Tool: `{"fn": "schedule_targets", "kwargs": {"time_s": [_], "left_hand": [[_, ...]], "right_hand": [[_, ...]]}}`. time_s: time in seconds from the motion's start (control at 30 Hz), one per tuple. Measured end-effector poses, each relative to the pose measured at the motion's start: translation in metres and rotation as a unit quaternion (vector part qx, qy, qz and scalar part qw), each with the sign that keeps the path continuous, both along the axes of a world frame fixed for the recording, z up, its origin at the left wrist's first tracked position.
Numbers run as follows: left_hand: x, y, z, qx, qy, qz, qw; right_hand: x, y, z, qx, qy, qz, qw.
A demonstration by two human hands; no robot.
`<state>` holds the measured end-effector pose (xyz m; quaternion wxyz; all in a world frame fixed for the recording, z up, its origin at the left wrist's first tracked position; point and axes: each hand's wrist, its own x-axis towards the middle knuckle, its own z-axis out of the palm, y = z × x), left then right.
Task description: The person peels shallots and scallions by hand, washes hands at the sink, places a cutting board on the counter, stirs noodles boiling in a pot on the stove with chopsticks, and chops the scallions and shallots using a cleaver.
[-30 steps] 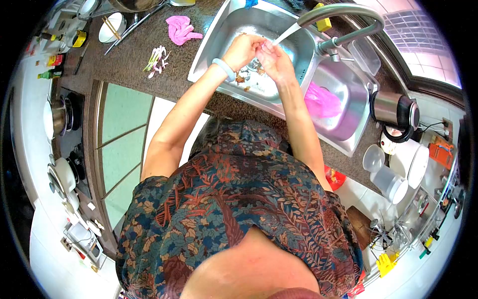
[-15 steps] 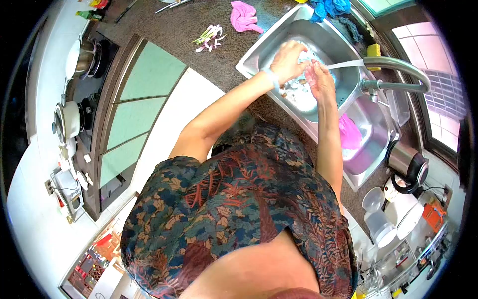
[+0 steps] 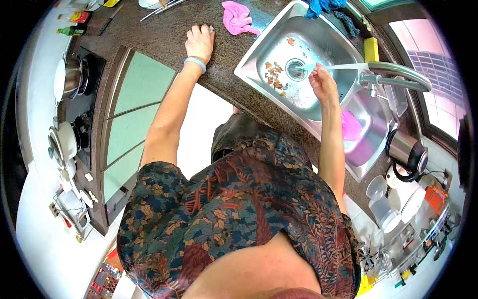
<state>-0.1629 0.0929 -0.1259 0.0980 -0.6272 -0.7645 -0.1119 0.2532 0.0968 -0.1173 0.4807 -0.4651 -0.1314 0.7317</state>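
Head view: a speckled counter (image 3: 233, 57) holds a scrap-strewn sink (image 3: 279, 50) by the window (image 3: 416, 37). The left hand (image 3: 199, 46) curls its fingers near the counter's front edge, a pale bit (image 3: 211, 30) beside them; the right hand (image 3: 323, 83) bends at running water (image 3: 343, 66). Whether either grips is unclear. Bottle labels (image 3: 79, 17) are illegible.

The metal sink (image 3: 326, 47) is gleaming (smooth, glossy), the tabletop (image 3: 159, 40) is looking rough, the pink cloth (image 3: 236, 19) is looking matt.

Watching remotely, I count one pink cloth (image 3: 237, 18) near the left hand (image 3: 200, 44); around the right hand (image 3: 323, 84), one faucet (image 3: 398, 68), one yellow sponge (image 3: 371, 50) and two sink basins (image 3: 367, 142); farther right, one kettle (image 3: 404, 149).
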Motion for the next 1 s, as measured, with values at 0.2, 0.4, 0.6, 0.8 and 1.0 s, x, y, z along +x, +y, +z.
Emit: {"fn": "schedule_targets", "kwargs": {"time_s": [0.2,0.4,0.6,0.8,1.0], "left_hand": [[-0.01,0.012,-0.001,-0.075,-0.006,-0.043,0.996],[-0.03,0.016,0.001,-0.083,-0.038,-0.061,0.994],[-0.013,0.004,0.044,-0.136,-0.161,-0.082,0.974],[-0.011,0.015,0.016,-0.08,-0.139,-0.08,0.984],[-0.01,0.015,0.007,-0.035,-0.152,-0.084,0.984]], "right_hand": [[-0.011,-0.002,0.016,-0.013,0.051,-0.008,0.999],[-0.025,-0.001,0.004,-0.024,0.049,-0.042,0.998],[-0.039,-0.009,0.018,0.039,-0.031,0.088,0.995],[-0.095,0.002,0.015,0.031,0.098,0.176,0.979],[-0.138,0.007,0.016,0.024,0.074,0.197,0.977]]}}
